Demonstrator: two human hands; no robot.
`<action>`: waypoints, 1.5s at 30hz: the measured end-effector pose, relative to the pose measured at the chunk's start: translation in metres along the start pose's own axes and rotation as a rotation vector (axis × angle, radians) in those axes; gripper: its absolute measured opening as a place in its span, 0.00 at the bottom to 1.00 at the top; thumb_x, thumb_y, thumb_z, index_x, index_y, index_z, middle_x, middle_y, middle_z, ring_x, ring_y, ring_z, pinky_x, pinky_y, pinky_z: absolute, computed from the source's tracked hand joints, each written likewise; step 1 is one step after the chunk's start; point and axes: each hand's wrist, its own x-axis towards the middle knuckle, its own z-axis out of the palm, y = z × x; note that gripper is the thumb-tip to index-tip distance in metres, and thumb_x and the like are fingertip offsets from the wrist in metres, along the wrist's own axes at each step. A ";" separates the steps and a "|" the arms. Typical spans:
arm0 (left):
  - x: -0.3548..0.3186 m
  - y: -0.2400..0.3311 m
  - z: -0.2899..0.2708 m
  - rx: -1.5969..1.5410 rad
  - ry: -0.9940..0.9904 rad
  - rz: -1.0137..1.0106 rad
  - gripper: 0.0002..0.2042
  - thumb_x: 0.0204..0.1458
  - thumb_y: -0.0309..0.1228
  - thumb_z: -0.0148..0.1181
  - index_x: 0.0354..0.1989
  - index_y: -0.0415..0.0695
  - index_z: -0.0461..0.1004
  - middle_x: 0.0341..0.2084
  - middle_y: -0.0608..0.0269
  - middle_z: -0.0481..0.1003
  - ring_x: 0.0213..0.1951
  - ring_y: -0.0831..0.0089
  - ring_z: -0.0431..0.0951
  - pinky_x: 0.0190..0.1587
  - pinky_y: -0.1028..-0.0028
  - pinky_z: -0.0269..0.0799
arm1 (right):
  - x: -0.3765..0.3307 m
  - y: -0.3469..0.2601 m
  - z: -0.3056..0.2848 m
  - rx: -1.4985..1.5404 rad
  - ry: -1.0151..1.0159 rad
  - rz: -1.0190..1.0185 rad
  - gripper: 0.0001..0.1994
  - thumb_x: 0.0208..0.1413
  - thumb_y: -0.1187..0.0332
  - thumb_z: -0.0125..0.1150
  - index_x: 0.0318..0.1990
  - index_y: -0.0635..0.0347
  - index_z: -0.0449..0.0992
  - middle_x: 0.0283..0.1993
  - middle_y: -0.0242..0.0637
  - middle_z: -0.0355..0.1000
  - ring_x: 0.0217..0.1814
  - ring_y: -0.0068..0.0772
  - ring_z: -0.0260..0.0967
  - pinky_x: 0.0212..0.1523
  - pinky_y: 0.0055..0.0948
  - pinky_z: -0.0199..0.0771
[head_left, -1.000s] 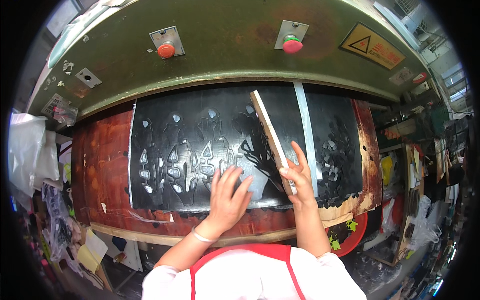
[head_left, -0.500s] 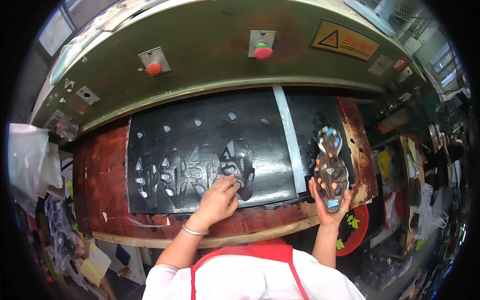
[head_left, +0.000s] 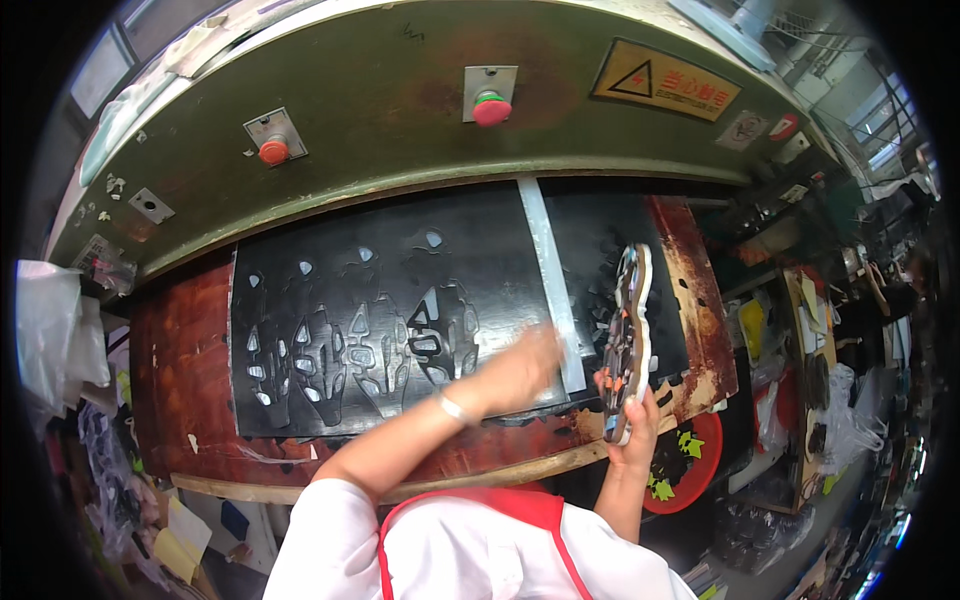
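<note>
My right hand (head_left: 634,424) grips a shoe-sole-shaped cutting die (head_left: 626,338), held upright on its edge over the right part of the red-brown press bed (head_left: 180,370). My left hand (head_left: 522,368) is blurred and reaches across to the right, just left of the die, over the lower end of a pale strip (head_left: 548,272). Whether it holds anything is unclear. A black rubber sheet (head_left: 330,300) with several sole-shaped cut-outs lies on the bed to the left. A second black sheet (head_left: 590,250) lies behind the die.
The green press head (head_left: 400,130) hangs over the bed with two red buttons (head_left: 491,108) (head_left: 273,151) and a yellow warning sign (head_left: 665,85). A red bin (head_left: 690,462) with scraps sits at the lower right. Plastic bags (head_left: 50,330) hang at the left.
My left hand has swept from the middle of the sheet to the right, toward the die. My right hand has turned the die from face-on to edge-on and lifted it slightly.
</note>
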 end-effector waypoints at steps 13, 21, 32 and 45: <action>-0.147 0.021 -0.088 -0.470 0.269 -0.530 0.08 0.50 0.22 0.60 0.39 0.40 0.79 0.28 0.56 0.79 0.31 0.61 0.79 0.37 0.68 0.74 | 0.089 0.088 0.107 -1.202 -0.128 -0.501 0.38 0.29 0.74 0.77 0.54 0.58 0.65 0.65 0.57 0.54 0.67 0.59 0.55 0.64 0.42 0.61; -0.220 -0.008 -0.090 -0.125 0.347 -0.494 0.15 0.40 0.18 0.62 0.41 0.37 0.78 0.23 0.57 0.74 0.27 0.62 0.75 0.34 0.67 0.71 | 0.113 0.110 0.121 -1.209 -0.009 -0.556 0.43 0.33 0.73 0.77 0.62 0.68 0.62 0.65 0.64 0.56 0.66 0.64 0.58 0.63 0.45 0.64; -0.211 -0.081 -0.109 -0.085 0.273 -0.515 0.12 0.45 0.20 0.62 0.40 0.37 0.77 0.27 0.56 0.75 0.31 0.60 0.75 0.38 0.65 0.70 | 0.238 0.069 0.200 -1.109 0.072 -0.701 0.48 0.49 0.59 0.69 0.69 0.74 0.43 0.69 0.66 0.45 0.71 0.64 0.44 0.70 0.50 0.44; -0.172 -0.161 -0.147 0.122 0.358 -0.507 0.06 0.47 0.23 0.61 0.35 0.40 0.78 0.24 0.56 0.72 0.27 0.58 0.73 0.34 0.64 0.69 | 0.268 0.081 0.235 -1.268 0.144 -0.723 0.48 0.56 0.58 0.62 0.70 0.75 0.33 0.72 0.70 0.30 0.75 0.68 0.30 0.72 0.53 0.33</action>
